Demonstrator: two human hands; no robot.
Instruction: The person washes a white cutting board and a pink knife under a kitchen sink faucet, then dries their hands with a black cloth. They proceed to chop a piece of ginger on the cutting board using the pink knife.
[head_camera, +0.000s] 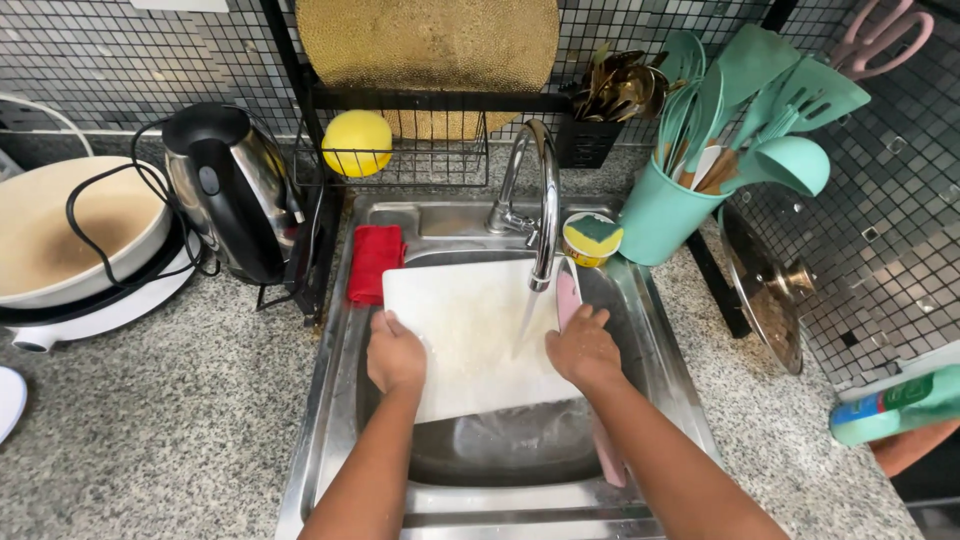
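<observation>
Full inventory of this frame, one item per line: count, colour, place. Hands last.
cutting board: 1, white, held tilted over the sink under running water
sink: 1, steel, centre
tap: 1, chrome, behind sink, running
red cloth: 1, sink's back left rim
sponge tub: 1, yellow with green-yellow sponge, right of tap
utensil cup: 1, teal, full of teal utensils, right of sink
kettle: 1, black and steel, left counter
yellow ball-shaped thing: 1, wire rack behind sink
pan lid: 1, glass, leaning on right wall
scissors: 1, pink, top right
bottle: 1, green, right edge
left hand: grips board's left edge
right hand: grips board's right edge
</observation>
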